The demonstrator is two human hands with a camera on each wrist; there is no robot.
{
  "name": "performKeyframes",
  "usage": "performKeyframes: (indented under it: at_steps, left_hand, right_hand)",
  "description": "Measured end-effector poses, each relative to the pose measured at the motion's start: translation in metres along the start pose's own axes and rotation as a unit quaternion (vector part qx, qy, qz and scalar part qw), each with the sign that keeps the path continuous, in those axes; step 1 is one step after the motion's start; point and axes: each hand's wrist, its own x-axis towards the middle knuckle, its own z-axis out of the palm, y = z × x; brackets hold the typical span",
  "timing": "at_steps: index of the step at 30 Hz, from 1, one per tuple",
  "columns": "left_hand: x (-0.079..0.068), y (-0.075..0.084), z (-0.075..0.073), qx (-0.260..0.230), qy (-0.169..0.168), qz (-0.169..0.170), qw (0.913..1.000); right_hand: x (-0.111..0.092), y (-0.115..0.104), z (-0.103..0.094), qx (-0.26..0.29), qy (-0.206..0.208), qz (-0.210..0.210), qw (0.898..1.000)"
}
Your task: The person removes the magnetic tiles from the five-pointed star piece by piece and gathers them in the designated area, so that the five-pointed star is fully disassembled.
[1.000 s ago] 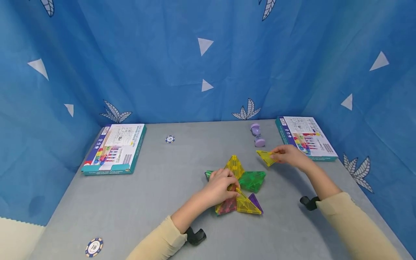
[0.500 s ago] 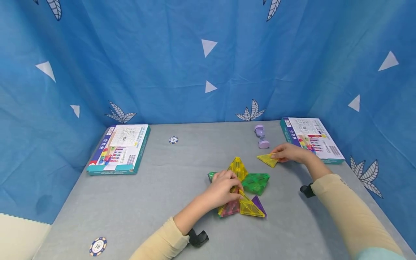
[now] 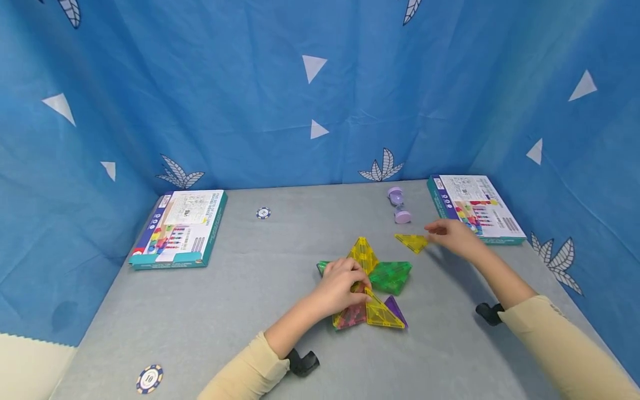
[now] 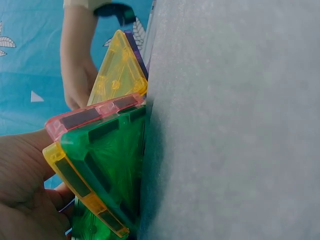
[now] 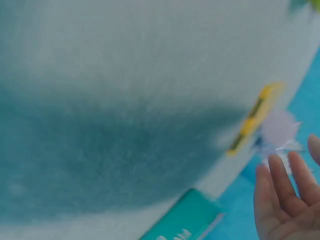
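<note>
Translucent magnetic tiles are joined into a star-like cluster at mid-table, with a green tile, a yellow tile, a red tile and a purple tile showing. My left hand grips the cluster from above, its thumb by a yellow triangle tile. In the left wrist view, its fingers lie behind a green triangle tile. A loose yellow triangle tile lies on the table to the upper right. Just right of it is my right hand, whose fingers hold nothing in the right wrist view.
A purple sand timer lies behind the loose tile. One flat box is at the back right, another at the back left. Two poker chips, one far and one near, lie left. A blue curtain encloses the table.
The right hand has let go of the yellow triangle tile, now lying on the table, and has moved slightly right of it. The left hand keeps its grip on the cluster.
</note>
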Motion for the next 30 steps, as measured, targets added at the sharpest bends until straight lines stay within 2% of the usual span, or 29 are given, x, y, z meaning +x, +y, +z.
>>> performKeyframes:
  at_steps: [3,5,7,10,12,15,18,23,30]
  left_hand:
    - [0.001,-0.001,-0.003,-0.004,0.000,-0.004,1.0000]
    - [0.001,-0.001,-0.004,-0.009,-0.003,-0.008,0.9999]
    - [0.001,-0.001,-0.005,-0.011,-0.004,-0.009,0.9999]
    - [0.001,-0.001,-0.005,-0.011,-0.005,-0.009,0.9999]
    - [0.000,-0.001,-0.005,-0.011,-0.005,-0.009,0.9999]
    - [0.000,-0.001,-0.005,-0.011,-0.005,-0.011,0.9999]
    - [0.000,0.000,-0.005,-0.014,-0.007,-0.013,0.9998]
    - [0.000,0.002,-0.004,-0.016,-0.014,-0.013,0.9997]
    - [0.000,0.001,-0.002,-0.015,-0.013,-0.016,0.9997]
  right_hand:
    - [-0.022,-0.011,0.004,0.041,-0.033,-0.004,0.999]
    - [-0.037,-0.016,0.013,0.090,-0.081,-0.001,0.993]
    - [-0.050,-0.019,0.028,0.145,-0.134,0.007,0.980]
    - [-0.065,-0.021,0.054,0.216,-0.201,0.025,0.955]
    - [-0.072,-0.023,0.069,0.250,-0.228,0.037,0.940]
    - [-0.076,-0.027,0.085,0.282,-0.247,0.055,0.925]
    - [-0.078,-0.031,0.094,0.297,-0.250,0.066,0.919]
    - [-0.081,-0.032,0.098,0.308,-0.250,0.072,0.915]
    - [-0.089,-0.025,0.094,0.301,-0.247,0.055,0.920]
